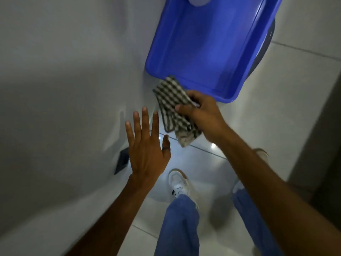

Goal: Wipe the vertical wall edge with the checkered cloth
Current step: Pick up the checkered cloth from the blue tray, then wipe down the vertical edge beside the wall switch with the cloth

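Note:
My right hand (201,115) grips a black-and-white checkered cloth (171,97), which hangs crumpled below the fist and sticks out toward the white wall (64,80). The cloth's upper corner is close to the wall's vertical edge (145,85), just under the blue tub; I cannot tell if it touches. My left hand (145,145) is open with fingers spread, held flat near the wall surface, below and to the left of the cloth.
A big blue plastic tub (212,43) stands on the tiled floor (295,89) against the wall, right above my right hand. A dark socket plate (121,160) sits on the wall by my left hand. My white shoes (179,182) and jeans are below.

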{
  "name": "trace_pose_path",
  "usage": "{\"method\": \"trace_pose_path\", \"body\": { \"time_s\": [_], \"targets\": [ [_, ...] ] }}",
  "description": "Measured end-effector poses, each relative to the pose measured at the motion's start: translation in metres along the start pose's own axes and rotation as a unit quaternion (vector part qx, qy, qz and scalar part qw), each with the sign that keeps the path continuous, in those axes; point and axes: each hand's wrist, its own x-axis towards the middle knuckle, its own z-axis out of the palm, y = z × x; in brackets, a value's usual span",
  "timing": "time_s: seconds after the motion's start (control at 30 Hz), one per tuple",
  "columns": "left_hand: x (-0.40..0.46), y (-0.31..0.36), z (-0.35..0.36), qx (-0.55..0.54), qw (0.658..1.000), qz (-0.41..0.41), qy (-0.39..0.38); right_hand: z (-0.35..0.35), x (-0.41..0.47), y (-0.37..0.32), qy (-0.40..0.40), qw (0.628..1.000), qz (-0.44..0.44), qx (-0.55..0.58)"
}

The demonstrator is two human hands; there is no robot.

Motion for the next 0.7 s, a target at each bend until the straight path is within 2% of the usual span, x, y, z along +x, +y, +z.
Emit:
{"method": "trace_pose_path", "body": {
  "time_s": [0.07, 0.17, 0.23, 0.33, 0.43, 0.57, 0.63, 0.7],
  "targets": [
    [0.0, -0.014, 0.017, 0.039, 0.999, 0.031, -0.005, 0.017, -0.012, 0.044, 0.023, 0.997, 0.052, 0.049],
    [0.019, -0.035, 0.052, 0.063, 0.994, 0.075, 0.04, 0.04, 0.005, 0.12, 0.069, 0.981, 0.14, 0.117],
    [0.03, -0.042, 0.081, 0.082, 0.99, 0.103, 0.06, 0.053, 0.029, 0.166, 0.065, 0.97, 0.159, 0.17],
    [0.049, -0.049, 0.127, 0.129, 0.979, 0.143, 0.072, 0.068, 0.068, 0.222, 0.073, 0.959, 0.121, 0.248],
    [0.08, -0.05, 0.159, 0.18, 0.971, 0.142, 0.067, 0.072, 0.113, 0.257, 0.112, 0.938, 0.063, 0.321],
    [0.118, -0.058, 0.178, 0.284, 0.946, 0.144, 0.065, 0.08, 0.16, 0.279, 0.154, 0.925, 0.003, 0.346],
    [0.126, -0.059, 0.18, 0.317, 0.934, 0.145, 0.074, 0.099, 0.16, 0.293, 0.189, 0.936, -0.037, 0.294],
    [0.135, -0.058, 0.177, 0.348, 0.923, 0.146, 0.08, 0.135, 0.153, 0.312, 0.153, 0.966, -0.065, 0.196]
  ]
}}
